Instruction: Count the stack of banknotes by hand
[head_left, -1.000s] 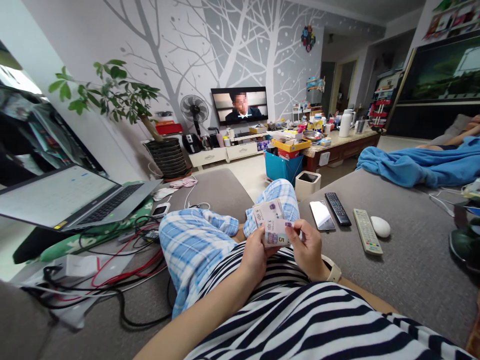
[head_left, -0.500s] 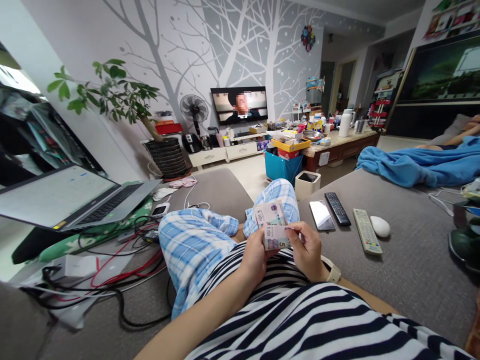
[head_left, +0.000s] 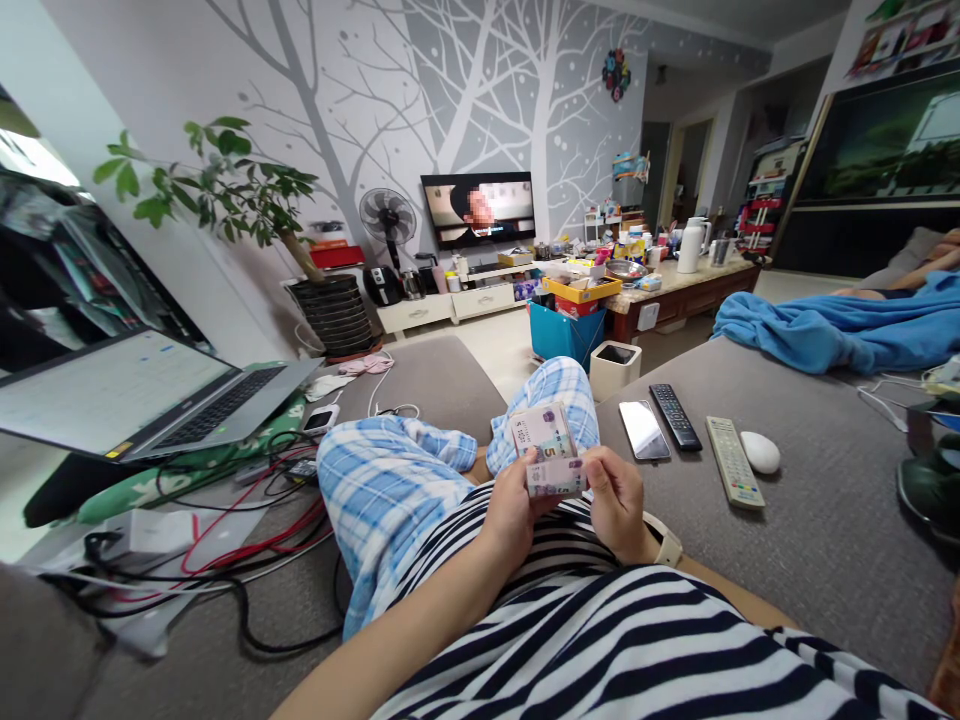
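Note:
A stack of banknotes [head_left: 541, 430] marked with a 5 is in front of my lap, its near part bent over toward me. My left hand [head_left: 508, 518] is closed around the left side of the stack. My right hand [head_left: 616, 505] has its fingers curled and its thumb at the right end of the nearest banknote [head_left: 553, 480], pinching its edge. The palm sides of both hands are hidden. Below the notes are my striped shirt [head_left: 600, 610] and checked trousers [head_left: 390, 480].
On the grey sofa to the right lie a phone [head_left: 643, 430], a black remote [head_left: 675, 417], a pale remote [head_left: 733, 462] and a white mouse [head_left: 760, 453]. At left are a laptop [head_left: 217, 405] and tangled cables [head_left: 255, 545]. Ahead stands a small bin [head_left: 615, 372]; a blue blanket [head_left: 840, 325] lies by another person's arm.
My right hand has shifted slightly right, its fingers more curled. The nearest banknote now extends farther right and lies lower, uncovering more of the stack behind it. My left hand stays put.

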